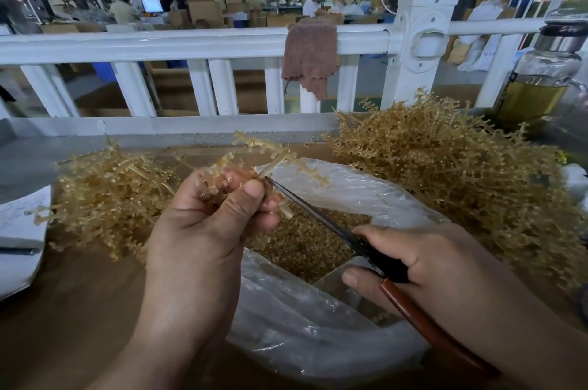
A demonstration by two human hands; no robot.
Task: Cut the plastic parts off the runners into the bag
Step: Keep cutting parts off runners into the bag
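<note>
The left hand (203, 218) pinches a runner (276, 160) of amber parts, and the right hand (423, 265) grips scissors (318, 214) whose tip touches it just beyond the left thumb — the open bag (318, 342) lies beneath both hands.

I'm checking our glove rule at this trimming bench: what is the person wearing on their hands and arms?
Nothing that shows. The left hand and right hand are bare: no gloves, rings or tape. Both forearms are uncovered up to the frame's edge, with no sleeve, cuff, watch or wristband in view.
</note>
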